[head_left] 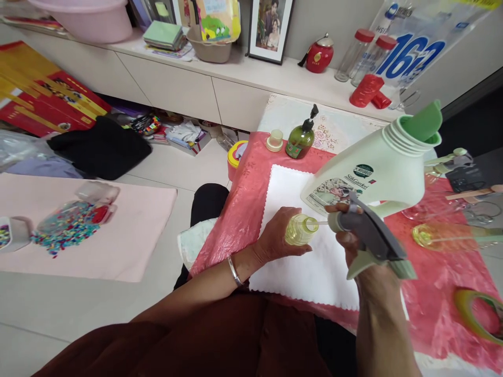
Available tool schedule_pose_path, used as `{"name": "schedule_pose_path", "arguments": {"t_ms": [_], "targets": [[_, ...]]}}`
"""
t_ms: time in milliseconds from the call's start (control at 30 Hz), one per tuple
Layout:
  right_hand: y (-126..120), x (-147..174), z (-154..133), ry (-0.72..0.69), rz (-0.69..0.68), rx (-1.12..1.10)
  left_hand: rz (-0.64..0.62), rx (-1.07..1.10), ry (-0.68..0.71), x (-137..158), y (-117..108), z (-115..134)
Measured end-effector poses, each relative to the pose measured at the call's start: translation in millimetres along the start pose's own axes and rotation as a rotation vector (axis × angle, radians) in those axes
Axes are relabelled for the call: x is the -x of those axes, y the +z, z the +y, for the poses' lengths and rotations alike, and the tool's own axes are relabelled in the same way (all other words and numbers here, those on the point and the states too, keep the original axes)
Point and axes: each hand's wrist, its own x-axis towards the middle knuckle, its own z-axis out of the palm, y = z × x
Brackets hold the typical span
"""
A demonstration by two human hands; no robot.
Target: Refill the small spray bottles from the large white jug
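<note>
- The left hand (pixel 275 242) wraps its grip around a small yellow bottle (pixel 299 230), held tipped so the open mouth faces right, just above the white cloth (pixel 306 272) on the red-covered bench (pixel 243 209). Tilted this way, any liquid inside could run out onto the cloth if the hand tips it lower.
- The right hand (pixel 356 246) pinches a grey trigger sprayer head (pixel 369 238), with its thin dip tube (pixel 320 223) pointing at the bottle's mouth. The tube is slender and the mouth narrow; a small wobble of either hand could make it miss and drip.
- The large pale-green jug (pixel 373 167) stands uncapped just behind the 2 hands, its label touching the sprayer in the picture. A knock from the right wrist could topple it, and with no cap on it would spill across the bench.
- Farther right, a clear glass (pixel 416 212) and another yellow bottle (pixel 440 235), which lies on its side, sit near the right forearm's path and could be swept off.
</note>
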Motion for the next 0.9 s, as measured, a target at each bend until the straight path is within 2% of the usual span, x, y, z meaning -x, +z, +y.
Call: {"name": "schedule_pose_path", "arguments": {"t_ms": [67, 133, 367, 667, 900], "targets": [[9, 0, -1, 0.001, 0.005, -0.132, -0.002, 0.003, -0.011, 0, 0, 0], [13, -1, 4, -0.027, -0.009, -0.152, 0.001, 0.009, -0.008, 0, 0, -1], [10, -4, 24, -0.077, -0.129, -0.046, 0.01, 0.024, 0.042, 0, -1, 1], [10, -7, 17, -0.113, -0.184, 0.064, -0.008, 0.011, -0.017, 0, -1, 3], [10, -7, 15, -0.215, -0.209, 0.096, -0.022, 0.006, -0.043, -2, -2, 4]]}}
